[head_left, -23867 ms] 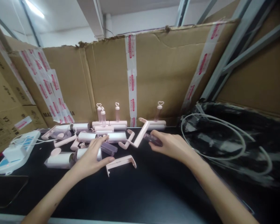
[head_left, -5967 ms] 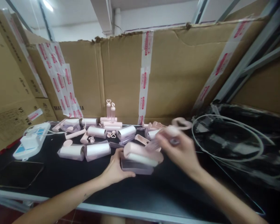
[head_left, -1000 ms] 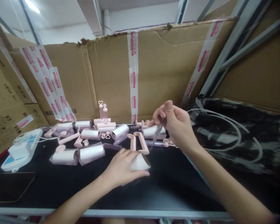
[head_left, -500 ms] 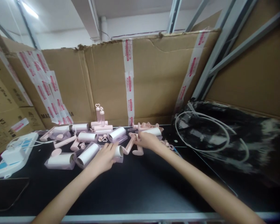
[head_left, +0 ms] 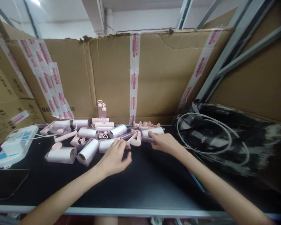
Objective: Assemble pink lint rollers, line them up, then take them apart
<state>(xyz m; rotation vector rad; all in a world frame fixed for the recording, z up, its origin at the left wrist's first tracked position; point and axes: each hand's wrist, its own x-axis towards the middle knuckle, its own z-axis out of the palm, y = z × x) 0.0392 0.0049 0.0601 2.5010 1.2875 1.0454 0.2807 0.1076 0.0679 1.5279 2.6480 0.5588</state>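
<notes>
My left hand (head_left: 115, 158) is open, thumb and fingers apart, beside a white roll (head_left: 106, 145) in a clear plastic box. Its fingertips hide one end of that roll. My right hand (head_left: 165, 143) grips another boxed white roll (head_left: 152, 132) at the right end of the group, its far fingers partly hidden. Between the hands lies a pink angled plastic piece (head_left: 136, 139), like a handle. Behind the right-hand roll sit more pink plastic parts (head_left: 146, 125). Several boxed white rolls (head_left: 88, 150) spread out to the left, among pink heart-shaped bits (head_left: 105, 135).
Two pink tubes with heart-shaped tops (head_left: 104, 114) stand at the back against a cardboard wall (head_left: 112, 78). On the left are a white power strip (head_left: 20, 147) and a dark phone (head_left: 8, 184). Coiled white cable (head_left: 229, 140) lies over black plastic (head_left: 253, 125) on the right.
My right hand has left the pink angled piece and moved right onto the boxed roll. My left hand has come off its roll, thumb now spread. The camera view has shifted slightly.
</notes>
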